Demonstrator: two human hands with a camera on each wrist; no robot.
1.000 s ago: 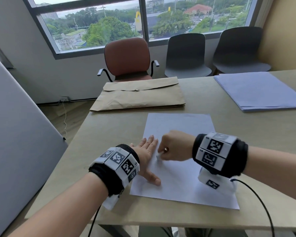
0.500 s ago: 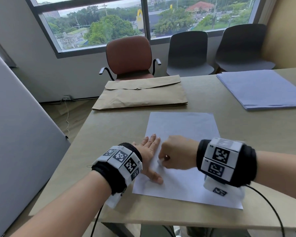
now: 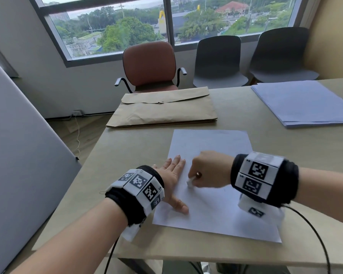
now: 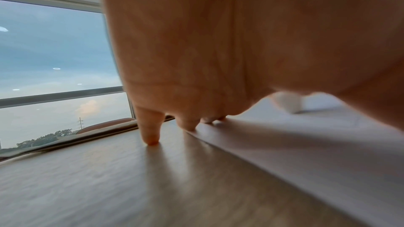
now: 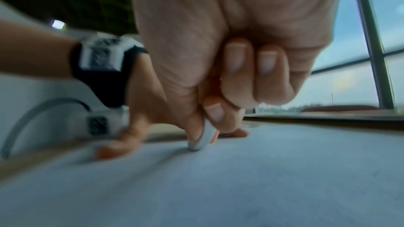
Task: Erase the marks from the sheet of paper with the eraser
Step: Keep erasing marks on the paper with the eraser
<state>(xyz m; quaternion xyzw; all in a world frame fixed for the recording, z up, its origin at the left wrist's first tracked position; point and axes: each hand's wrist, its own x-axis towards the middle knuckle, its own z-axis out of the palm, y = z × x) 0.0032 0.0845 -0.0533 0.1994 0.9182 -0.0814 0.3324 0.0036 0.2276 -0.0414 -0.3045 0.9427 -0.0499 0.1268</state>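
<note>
The left hand [image 3: 171,176] lies flat with its fingers straight and spread, on the left edge of the white sheet of paper [image 3: 212,210]. Part of it rests on the sheet and its outer fingers rest on the pale wooden bench [image 3: 139,147]. It is likely there to press the sheet down so it does not slide or crumple while it is rubbed.

Just right of that hand, near the middle of the sheet, the right hand [image 3: 210,171] is curled into a fist. It pinches a small white eraser [image 3: 190,183] between thumb and fingers. The eraser's tip touches the paper. Holding it low and tight likely gives a firm push.

No marks can be made out under the eraser. Beyond the sheet's far edge lies a brown paper envelope [image 3: 162,109].
</note>
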